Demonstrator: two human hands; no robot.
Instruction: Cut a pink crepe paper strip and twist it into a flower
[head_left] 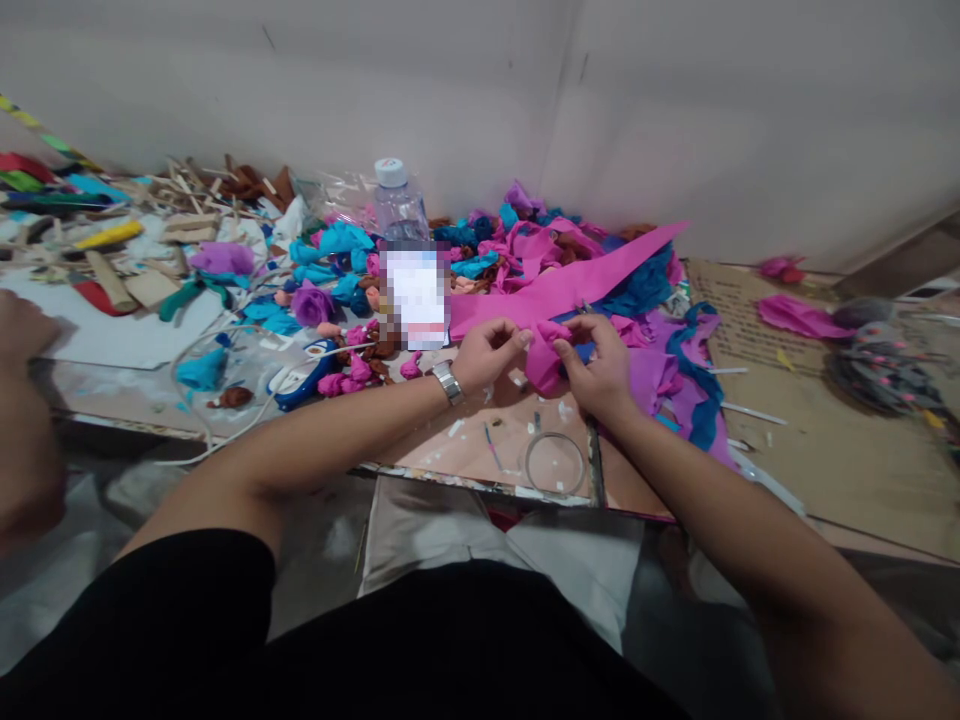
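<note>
Both my hands are above the front of the worktable, pinching one pink crepe-paper piece between them. The piece is partly gathered into folds at its upper right. My left hand, with a metal watch at the wrist, grips its left edge between thumb and fingers. On the other side, my right hand is closed on the gathered end. Behind the hands lies a long pink paper strip; whether it joins the held piece I cannot tell. A clear round ring, perhaps a tape roll, lies near the table edge.
A lit phone, partly blurred out, leans before a capped plastic bottle. Crumpled blue paper and purple paper surround the hands. Cardboard covers the right side. Another person's arm reaches in at far left, near wood scraps.
</note>
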